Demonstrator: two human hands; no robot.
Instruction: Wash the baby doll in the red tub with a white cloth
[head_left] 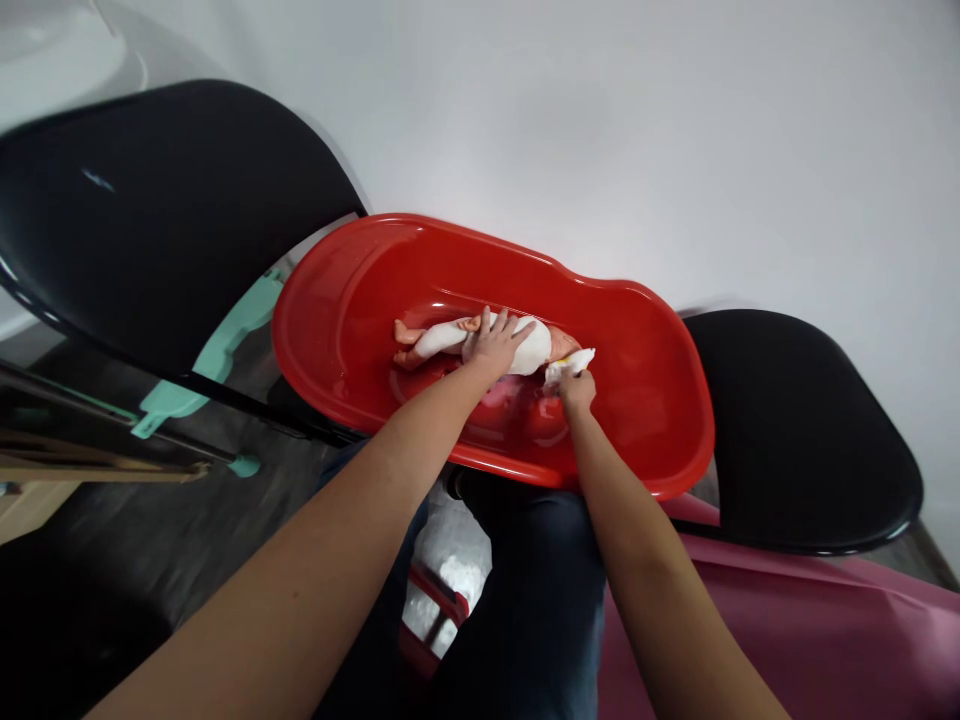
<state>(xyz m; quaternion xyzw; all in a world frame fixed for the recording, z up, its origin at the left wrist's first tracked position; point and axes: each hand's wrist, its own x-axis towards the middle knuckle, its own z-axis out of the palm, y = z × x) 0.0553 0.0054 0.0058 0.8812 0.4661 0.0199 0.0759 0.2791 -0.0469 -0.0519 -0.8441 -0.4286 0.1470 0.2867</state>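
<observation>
A baby doll [531, 346] with a white body lies on its side or back in a red baby bathtub [630, 350], feet to the left and head to the right. My left hand [495, 345] rests on the doll's middle with its fingers spread. At the head end, my right hand [577, 388] grips a white cloth [571, 364] with a bit of yellow on it, held against the doll's head. The cloth and my hand partly hide the head. Something pink [499, 392] shows on the tub floor in front of the doll.
Black chairs stand at the left [172, 200] and right [802, 430] of the tub, against a white wall [600, 130]. A mint-green plastic piece [214, 355] is under the left chair. Pink sheeting [810, 620] lies at lower right. My knees [540, 570] are close to the tub's near rim.
</observation>
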